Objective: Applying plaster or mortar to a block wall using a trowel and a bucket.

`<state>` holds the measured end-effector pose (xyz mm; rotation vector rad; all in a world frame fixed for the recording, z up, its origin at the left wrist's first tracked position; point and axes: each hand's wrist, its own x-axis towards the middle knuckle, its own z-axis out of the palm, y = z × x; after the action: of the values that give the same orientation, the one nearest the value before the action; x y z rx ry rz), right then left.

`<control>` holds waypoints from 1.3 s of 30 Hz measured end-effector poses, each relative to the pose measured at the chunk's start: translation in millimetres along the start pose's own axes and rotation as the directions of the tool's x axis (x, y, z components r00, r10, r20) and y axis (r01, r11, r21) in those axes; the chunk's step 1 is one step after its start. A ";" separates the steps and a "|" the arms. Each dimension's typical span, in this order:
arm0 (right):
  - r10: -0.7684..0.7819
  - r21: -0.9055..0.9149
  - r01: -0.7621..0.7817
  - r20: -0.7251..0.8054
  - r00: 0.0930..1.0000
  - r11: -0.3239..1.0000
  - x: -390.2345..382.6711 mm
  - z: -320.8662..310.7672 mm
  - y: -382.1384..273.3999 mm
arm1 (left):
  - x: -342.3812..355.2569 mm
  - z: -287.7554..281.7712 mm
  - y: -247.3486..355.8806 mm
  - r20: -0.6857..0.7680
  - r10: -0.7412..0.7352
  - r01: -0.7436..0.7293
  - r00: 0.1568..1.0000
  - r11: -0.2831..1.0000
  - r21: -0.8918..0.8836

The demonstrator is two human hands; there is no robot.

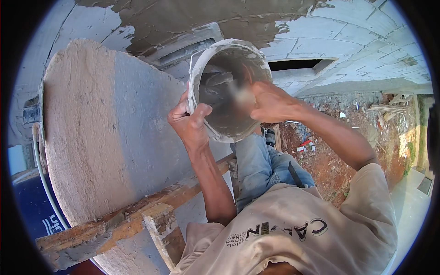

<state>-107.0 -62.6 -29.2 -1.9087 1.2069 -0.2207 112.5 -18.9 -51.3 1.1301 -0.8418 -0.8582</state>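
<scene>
A round bucket (230, 134) with a mortar-crusted rim is tilted so that its mouth faces me. Wet grey mortar (215, 85) lies inside it. My left hand (190, 120) is closed on the bucket's left side, thumb over the rim. A thin wire handle (194, 58) runs along the rim near that hand. My right hand (271, 101) reaches in over the right side with its fingers curled. Beside those fingers is a pale blurred shape (244, 97); motion smear hides what it is.
A rough timber beam (133, 222) and a short wooden piece (164, 229) lie at lower left beside a plastered wall (82, 128). Ahead stands a block wall (316, 32), partly coated with wet plaster (174, 18). Far below at right is reddish ground (330, 156) with debris and planks (388, 109).
</scene>
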 end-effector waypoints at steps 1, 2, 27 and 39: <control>0.002 0.016 -0.002 -0.005 1.000 1.000 -9.2 6.1 3.7 | 1.8 0.0 2.1 0.034 0.010 -0.011 0.999 0.999 0.046; -0.046 -0.123 0.054 0.067 0.997 0.991 -18.2 10.4 8.1 | 3.5 1.1 4.3 0.068 0.020 -0.026 0.998 0.996 0.091; -0.050 -0.264 -0.029 -0.287 0.957 0.964 -34.4 -59.3 16.1 | 0.2 87.7 28.2 0.140 0.092 -0.120 0.986 0.971 0.207; -0.081 -0.458 -0.039 -0.239 0.968 0.888 -41.3 -47.1 25.9 | -13.0 85.0 52.2 0.159 0.243 -0.267 0.957 0.952 0.152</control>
<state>-171.1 -60.1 -7.3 -2.3606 1.5124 -0.2057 38.5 -30.4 15.8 1.0891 -1.1694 -0.6618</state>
